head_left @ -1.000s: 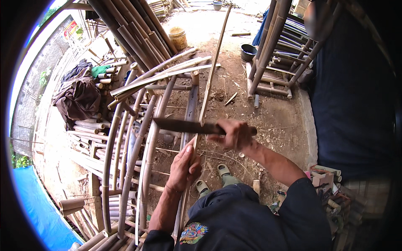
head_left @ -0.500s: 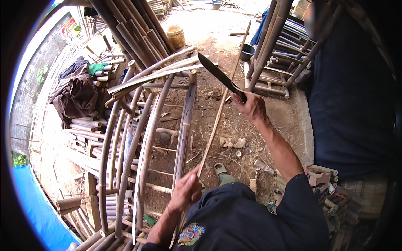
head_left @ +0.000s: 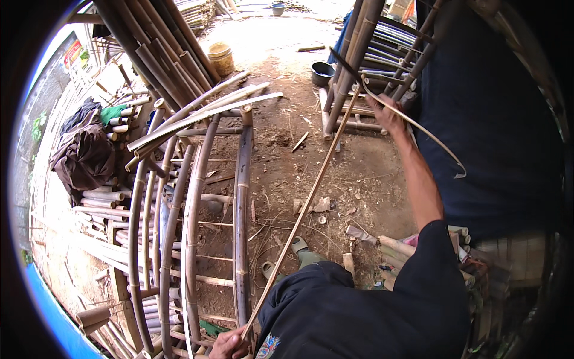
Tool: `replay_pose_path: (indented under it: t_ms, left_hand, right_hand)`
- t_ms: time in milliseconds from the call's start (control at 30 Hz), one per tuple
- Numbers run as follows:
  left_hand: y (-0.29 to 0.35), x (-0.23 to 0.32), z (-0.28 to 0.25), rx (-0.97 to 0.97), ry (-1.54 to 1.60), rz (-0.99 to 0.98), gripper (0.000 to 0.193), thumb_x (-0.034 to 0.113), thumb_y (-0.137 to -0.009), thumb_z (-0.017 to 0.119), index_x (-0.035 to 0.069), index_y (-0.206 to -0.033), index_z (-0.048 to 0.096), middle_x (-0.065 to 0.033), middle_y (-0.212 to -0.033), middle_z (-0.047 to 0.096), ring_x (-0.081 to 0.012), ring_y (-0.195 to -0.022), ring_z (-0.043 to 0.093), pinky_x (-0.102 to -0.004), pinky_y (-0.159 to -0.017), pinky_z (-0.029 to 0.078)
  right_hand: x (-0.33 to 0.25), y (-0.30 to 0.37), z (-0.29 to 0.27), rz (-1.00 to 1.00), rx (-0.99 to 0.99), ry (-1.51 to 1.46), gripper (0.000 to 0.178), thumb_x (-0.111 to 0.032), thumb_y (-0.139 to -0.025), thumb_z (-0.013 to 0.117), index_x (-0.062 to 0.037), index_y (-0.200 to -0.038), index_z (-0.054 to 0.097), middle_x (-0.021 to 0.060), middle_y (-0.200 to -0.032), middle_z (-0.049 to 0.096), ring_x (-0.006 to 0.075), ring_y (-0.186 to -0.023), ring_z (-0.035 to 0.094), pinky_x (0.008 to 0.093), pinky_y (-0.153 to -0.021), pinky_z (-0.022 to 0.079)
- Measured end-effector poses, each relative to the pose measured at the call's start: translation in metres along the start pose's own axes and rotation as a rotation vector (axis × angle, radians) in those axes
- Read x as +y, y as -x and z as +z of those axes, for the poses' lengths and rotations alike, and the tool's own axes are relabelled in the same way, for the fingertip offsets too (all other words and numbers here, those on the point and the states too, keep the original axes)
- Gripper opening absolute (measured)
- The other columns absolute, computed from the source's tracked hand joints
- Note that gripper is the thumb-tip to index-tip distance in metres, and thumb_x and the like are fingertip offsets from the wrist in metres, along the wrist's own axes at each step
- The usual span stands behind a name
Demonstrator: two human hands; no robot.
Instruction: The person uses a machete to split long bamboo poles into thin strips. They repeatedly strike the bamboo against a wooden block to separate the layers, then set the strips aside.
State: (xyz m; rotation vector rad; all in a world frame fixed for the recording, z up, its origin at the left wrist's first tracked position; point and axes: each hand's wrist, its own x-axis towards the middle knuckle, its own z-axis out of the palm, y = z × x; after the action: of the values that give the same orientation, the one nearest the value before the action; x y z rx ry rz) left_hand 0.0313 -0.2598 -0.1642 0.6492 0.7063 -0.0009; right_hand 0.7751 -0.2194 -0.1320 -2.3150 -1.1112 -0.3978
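A long, thin bamboo strip (head_left: 308, 200) runs slantwise from low in the view up to the upper right. Its near end is gripped by my left hand (head_left: 230, 345), closed at the lower edge. My right hand (head_left: 388, 115), arm stretched far out, is closed around a machete; the handle is mostly hidden in the fingers. The dark machete blade (head_left: 344, 64) points up and left, meeting the strip's far end. A thin, curved sliver of bamboo (head_left: 431, 133) peels away there, bending over my right hand and down to the right.
A bamboo frame (head_left: 242, 197) stands to my left, with loose split bamboo (head_left: 209, 115) across its top. Dark poles (head_left: 161, 45) lean behind it, near a yellowish bucket (head_left: 221, 58). A black basin (head_left: 323, 73) sits by another bamboo rack (head_left: 353, 66). Dark cloth (head_left: 490, 131) hangs at right.
My right hand with the machete has moved up and right to the strip's far end, and a curling sliver now hangs there. My left hand has drawn back toward the lower edge.
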Motion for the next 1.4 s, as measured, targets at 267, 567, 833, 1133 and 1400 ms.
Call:
replay_pose_path:
  t_ms: [267,567,833,1133,1400]
  left_hand:
    - [-0.044,0.022,0.007,0.007,-0.127,0.053,0.055,0.039,-0.097,0.053,-0.007,-0.127,0.048,-0.0072,-0.058,0.052,-0.0121,-0.039,0.046,-0.0258,-0.036,0.035]
    - [-0.194,0.141,0.103,0.211,-0.355,0.510,0.042,0.025,-0.102,0.048,0.003,-0.138,0.048,0.0044,-0.058,0.048,-0.0027,-0.048,0.041,-0.0198,-0.042,0.031]
    - [-0.177,0.116,0.120,0.182,-0.311,0.521,0.044,0.023,-0.101,0.051,0.001,-0.140,0.045,0.0066,-0.061,0.041,-0.0029,-0.048,0.037,-0.0206,-0.042,0.029]
    - [-0.136,0.083,0.106,0.214,-0.421,0.384,0.041,0.018,-0.101,0.049,-0.001,-0.137,0.046,0.0058,-0.064,0.043,-0.0034,-0.051,0.039,-0.0201,-0.046,0.032]
    - [-0.056,0.024,0.048,0.186,-0.427,0.323,0.041,0.022,-0.100,0.050,-0.003,-0.132,0.051,0.0020,-0.061,0.051,-0.0047,-0.048,0.045,-0.0215,-0.044,0.034]
  right_hand:
    - [-0.030,0.029,-0.015,0.323,-0.030,-0.490,0.060,-0.063,-0.090,0.053,-0.0066,-0.067,0.055,0.0014,-0.052,0.050,0.0119,-0.047,0.054,0.0311,-0.040,0.042]
    - [-0.215,0.206,0.024,-0.626,-0.013,-0.316,0.065,-0.071,-0.088,0.042,-0.0101,-0.069,0.053,0.0018,-0.052,0.051,0.0132,-0.039,0.050,0.0340,-0.031,0.042]
    - [-0.173,0.176,0.016,-0.281,-0.243,-0.365,0.069,-0.071,-0.091,0.030,-0.0083,-0.083,0.056,-0.0007,-0.051,0.046,0.0074,-0.035,0.041,0.0304,-0.026,0.038]
    - [-0.115,0.114,0.027,-0.125,-0.119,-0.161,0.075,-0.079,-0.086,0.029,-0.0093,-0.080,0.057,-0.0008,-0.048,0.044,0.0099,-0.036,0.044,0.0323,-0.031,0.038]
    - [-0.064,0.048,-0.011,-0.110,0.033,-0.119,0.077,-0.084,-0.083,0.029,-0.0131,-0.081,0.061,0.0010,-0.048,0.049,0.0148,-0.042,0.052,0.0326,-0.041,0.039]
